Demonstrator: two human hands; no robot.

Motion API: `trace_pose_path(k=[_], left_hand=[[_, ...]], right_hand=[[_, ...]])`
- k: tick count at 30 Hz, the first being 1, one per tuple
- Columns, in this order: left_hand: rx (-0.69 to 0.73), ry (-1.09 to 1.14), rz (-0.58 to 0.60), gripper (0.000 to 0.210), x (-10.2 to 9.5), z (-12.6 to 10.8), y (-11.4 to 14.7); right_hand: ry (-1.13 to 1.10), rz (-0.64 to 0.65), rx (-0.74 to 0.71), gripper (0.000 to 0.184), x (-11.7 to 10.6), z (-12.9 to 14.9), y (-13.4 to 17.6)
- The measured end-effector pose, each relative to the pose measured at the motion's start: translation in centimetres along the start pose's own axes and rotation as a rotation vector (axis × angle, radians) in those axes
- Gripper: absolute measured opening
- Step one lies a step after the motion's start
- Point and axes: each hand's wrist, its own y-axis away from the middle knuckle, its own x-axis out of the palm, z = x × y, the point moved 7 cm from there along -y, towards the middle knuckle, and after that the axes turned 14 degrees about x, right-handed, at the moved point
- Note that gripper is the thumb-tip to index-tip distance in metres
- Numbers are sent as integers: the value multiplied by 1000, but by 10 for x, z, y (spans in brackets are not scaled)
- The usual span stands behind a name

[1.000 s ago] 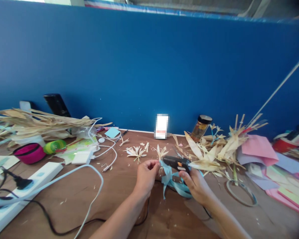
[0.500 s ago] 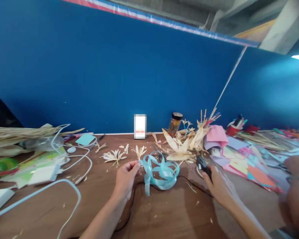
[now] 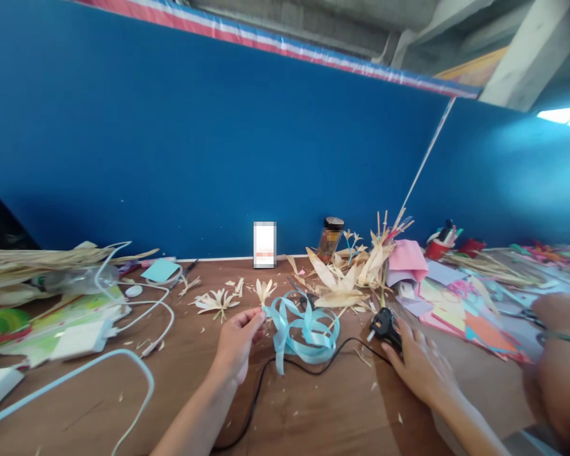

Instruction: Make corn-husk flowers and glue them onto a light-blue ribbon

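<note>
My left hand [image 3: 241, 342] is closed in a pinch on a small flower [image 3: 265, 292] made of pale dried husk. The light blue ribbon [image 3: 308, 342] starts at those fingertips and lies in loose loops to the right. My right hand [image 3: 420, 367] rests palm down with its fingers stretched out beside a black glue gun [image 3: 386, 326]. The glue gun lies on the table, its pale nozzle pointing left, and the fingers partly cover its back end. Left of the pinch lies another husk flower [image 3: 217, 303].
Dried husks [image 3: 342, 285] and a dark-lidded jar [image 3: 331, 240] stand behind the ribbon. A black cord [image 3: 254, 405] crosses the table. White cables [image 3: 168, 313] lie left, coloured papers [image 3: 475, 323] right. Another person's arm [image 3: 563, 354] is at the far right.
My right hand has lowered the glue gun onto the table, and its fingers have straightened. The black cord has shifted into a higher curve. My left hand keeps its pinch.
</note>
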Motion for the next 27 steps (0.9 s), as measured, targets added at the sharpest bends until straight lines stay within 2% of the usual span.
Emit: trace_pose_path(k=[2,4,8,13,15,18,20,22,24,25,27], left_hand=[[2,3,10,25,1,0,1],[5,5,12,25,1,-1,1],[4,2,-2,25,0,-1,0],[5,1,5,24,0,-1,0],[7,0,12,23,0,-1,0],[8,-7,19,23,1,1,1],[12,-9,27,22,2,1,1],[17,-10,35,22,3,1,2],[22,-13,41,21,4,1,2],[27,-15,45,22,4,1,2],[34,-25,55,22,5,1,2]], right_hand=[[0,5,-8,54,-3,-2,0],[-4,-13,-15,47,-5,-3,-1],[-50,-134,-23,28,-6,-4,-4],[-92,-283,49,25,-4,-16,2],[-66,-291,56,26,-1,-21,6],[-23,-233,56,27,3,-24,8],[-11,-234,69,30,-5,-23,9],[-87,-289,65,36,-25,-13,13],[-335,-311,-32,37,-49,11,21],[-497,-267,-109,36,-59,30,26],[-760,-58,-242,31,-71,76,37]])
